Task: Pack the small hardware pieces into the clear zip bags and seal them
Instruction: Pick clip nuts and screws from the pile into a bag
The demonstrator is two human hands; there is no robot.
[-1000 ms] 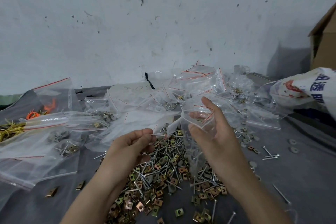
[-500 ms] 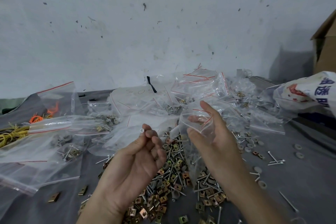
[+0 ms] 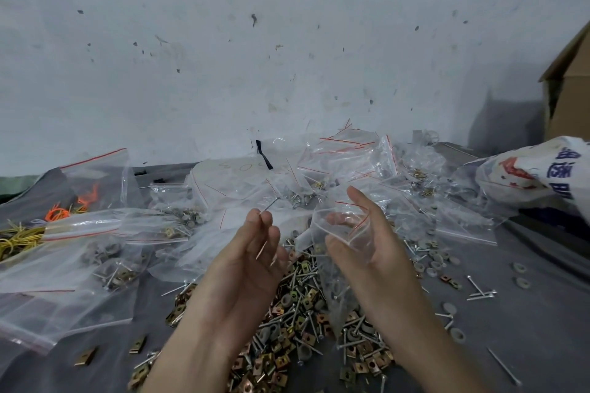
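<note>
My left hand is raised palm up over the pile and pinches thin metal screws between thumb and fingertips, their heads pointing up and away. My right hand holds a small clear zip bag with a red seal line, its mouth spread open between thumb and fingers and facing the left hand. The bag hangs down past the wrist. Below both hands lies a heap of loose hardware: screws, brass-coloured square clips and grey washers.
Many filled and empty clear zip bags lie behind and left of the pile. A bag of yellow and orange ties sits far left. Loose screws and washers scatter to the right. A printed white sack and a cardboard box stand at right.
My left hand rose from the pile with the screws and turned palm up, closing toward the bag. My right hand kept the bag's mouth open and shifted slightly.
</note>
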